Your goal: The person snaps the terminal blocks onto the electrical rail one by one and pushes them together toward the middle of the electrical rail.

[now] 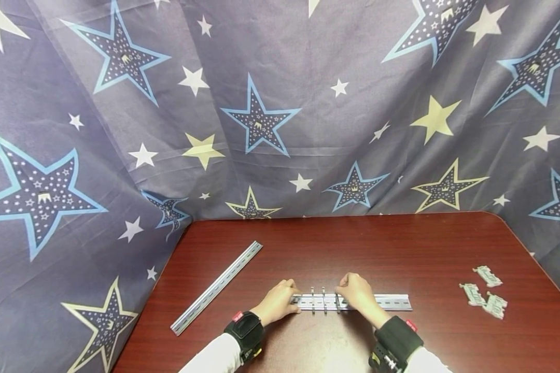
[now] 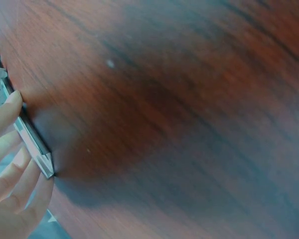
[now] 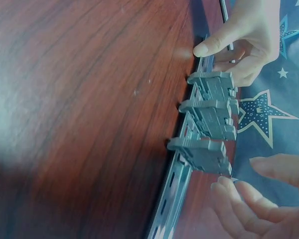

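Observation:
A slotted metal DIN rail [image 1: 394, 302] lies crosswise near the front of the table. My left hand [image 1: 278, 300] grips its left end, the thumb on the near edge and the fingers over the far edge. Three thin grey terminal blocks [image 3: 202, 153] stand upright across the rail, spaced apart in a row. My right hand [image 1: 356, 291] is over the rail beside the rightmost block. In the right wrist view its fingertips [image 3: 224, 183] are right at that block's far end, bent loosely, with the thumb apart from them.
A second slotted rail [image 1: 217, 287] lies slanted on the left of the reddish-brown table [image 1: 336, 243]. Three pale terminal blocks [image 1: 487, 276] lie flat at the right. A star-patterned cloth [image 1: 280, 171] hangs behind the table's back edge.

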`<state>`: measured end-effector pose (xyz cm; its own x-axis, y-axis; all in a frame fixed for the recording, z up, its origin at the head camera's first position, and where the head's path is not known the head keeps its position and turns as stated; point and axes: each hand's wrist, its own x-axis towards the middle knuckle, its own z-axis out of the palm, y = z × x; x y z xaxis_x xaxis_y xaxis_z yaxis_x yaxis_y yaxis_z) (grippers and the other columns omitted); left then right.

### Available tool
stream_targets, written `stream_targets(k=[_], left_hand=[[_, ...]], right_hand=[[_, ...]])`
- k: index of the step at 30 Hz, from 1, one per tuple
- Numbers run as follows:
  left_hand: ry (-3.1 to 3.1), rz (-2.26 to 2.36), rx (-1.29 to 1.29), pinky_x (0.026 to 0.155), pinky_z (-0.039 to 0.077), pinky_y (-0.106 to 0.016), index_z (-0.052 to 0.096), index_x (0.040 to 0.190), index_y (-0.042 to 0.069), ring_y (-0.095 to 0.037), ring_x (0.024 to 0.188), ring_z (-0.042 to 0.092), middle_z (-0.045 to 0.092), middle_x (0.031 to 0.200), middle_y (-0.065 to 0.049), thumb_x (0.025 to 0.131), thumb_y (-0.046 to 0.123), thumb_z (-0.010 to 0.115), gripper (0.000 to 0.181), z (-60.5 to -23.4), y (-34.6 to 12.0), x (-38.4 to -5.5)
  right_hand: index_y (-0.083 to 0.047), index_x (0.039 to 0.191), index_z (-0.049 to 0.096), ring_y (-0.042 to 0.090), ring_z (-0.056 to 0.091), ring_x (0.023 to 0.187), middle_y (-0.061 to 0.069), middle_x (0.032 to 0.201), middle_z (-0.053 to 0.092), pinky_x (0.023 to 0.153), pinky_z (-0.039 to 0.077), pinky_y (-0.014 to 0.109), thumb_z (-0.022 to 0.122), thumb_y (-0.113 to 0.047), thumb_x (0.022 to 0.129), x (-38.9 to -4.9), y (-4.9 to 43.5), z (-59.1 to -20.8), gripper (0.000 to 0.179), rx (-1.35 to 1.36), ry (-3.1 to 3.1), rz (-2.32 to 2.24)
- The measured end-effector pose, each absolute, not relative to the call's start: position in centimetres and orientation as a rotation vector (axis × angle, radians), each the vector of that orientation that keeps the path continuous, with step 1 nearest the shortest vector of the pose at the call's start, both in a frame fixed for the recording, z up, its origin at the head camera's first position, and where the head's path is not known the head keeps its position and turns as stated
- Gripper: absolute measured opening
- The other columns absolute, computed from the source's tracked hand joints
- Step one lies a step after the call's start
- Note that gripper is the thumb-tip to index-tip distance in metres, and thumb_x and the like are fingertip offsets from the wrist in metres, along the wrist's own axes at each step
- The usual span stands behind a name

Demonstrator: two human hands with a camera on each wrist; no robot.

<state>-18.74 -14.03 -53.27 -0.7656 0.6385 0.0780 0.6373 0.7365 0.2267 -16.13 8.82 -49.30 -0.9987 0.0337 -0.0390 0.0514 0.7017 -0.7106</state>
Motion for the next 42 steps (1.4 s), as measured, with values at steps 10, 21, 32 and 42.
stream_targets(k=[10,21,32,42], left_hand=[[2.925,0.362,1.081,0.069,0.046,-0.023,0.078,0.092,0.01,-0.015,0.08,0.056,0.062,0.087,-0.001,0.073,0.018,0.088,0.024,-53.3,-14.1,-18.7],[2.93,0.346,1.085,0.071,0.048,-0.023,0.078,0.093,0.01,-0.016,0.082,0.058,0.064,0.089,-0.001,0.073,0.02,0.088,0.025,-53.6,-14.2,-18.7],[2.925,0.373,1.072,0.07,0.047,-0.023,0.078,0.093,0.009,-0.016,0.082,0.057,0.063,0.089,-0.001,0.073,0.018,0.088,0.024,-53.3,-14.1,-18.7],[2.925,0.375,1.067,0.069,0.047,-0.023,0.078,0.092,0.01,-0.016,0.081,0.057,0.062,0.088,-0.002,0.073,0.018,0.088,0.024,-53.1,-14.1,-18.6]], right_hand=[[0.003,0.084,0.067,0.022,0.063,0.069,0.01,0.074,0.068,0.069,0.052,0.039,0.07,-0.008,0.079,-15.7,10.5,-49.2,0.012,0.008,2.877,-1.329],[0.002,0.088,0.067,0.014,0.057,0.067,0.005,0.073,0.066,0.066,0.049,0.035,0.07,-0.005,0.082,-15.9,12.7,-49.4,0.01,-0.036,2.861,-1.336],[0.002,0.091,0.067,0.013,0.059,0.069,0.003,0.074,0.068,0.068,0.047,0.032,0.071,-0.005,0.084,-15.8,15.0,-49.9,0.011,-0.132,2.884,-1.276],[0.002,0.091,0.067,0.021,0.066,0.075,0.009,0.08,0.071,0.07,0.052,0.035,0.073,-0.004,0.082,-15.7,17.1,-50.6,0.013,-0.221,2.92,-1.215]])
